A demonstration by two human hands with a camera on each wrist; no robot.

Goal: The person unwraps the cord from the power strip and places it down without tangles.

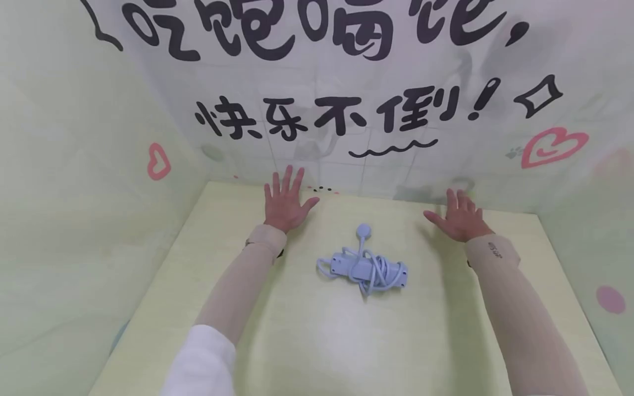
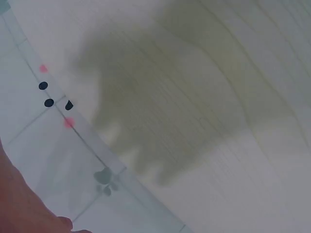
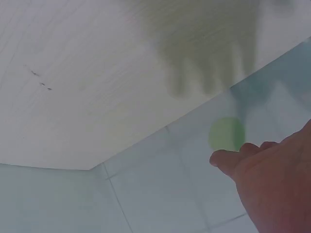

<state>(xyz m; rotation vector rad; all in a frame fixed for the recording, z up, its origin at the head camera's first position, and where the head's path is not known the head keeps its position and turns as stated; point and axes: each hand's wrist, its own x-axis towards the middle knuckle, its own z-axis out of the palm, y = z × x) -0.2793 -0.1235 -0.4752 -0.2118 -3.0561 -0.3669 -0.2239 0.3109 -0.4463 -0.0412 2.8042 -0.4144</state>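
Observation:
A pale blue-grey power strip lies on the light wood-grain table, its cord looped loosely round its body. The cord's round plug points toward the back wall. My left hand is spread with straight fingers above the table's back, left of the strip, holding nothing. On the far side, my right hand is likewise spread, fingers toward the wall and thumb pointing inward. Both hands are apart from the strip. In the wrist views, part of the left hand and the right hand show, with finger shadows on the tabletop.
A printed sheet with black lettering and a pink heart covers the back wall. Pale curtain-like walls close in the left and right sides. The table stretches between them toward me.

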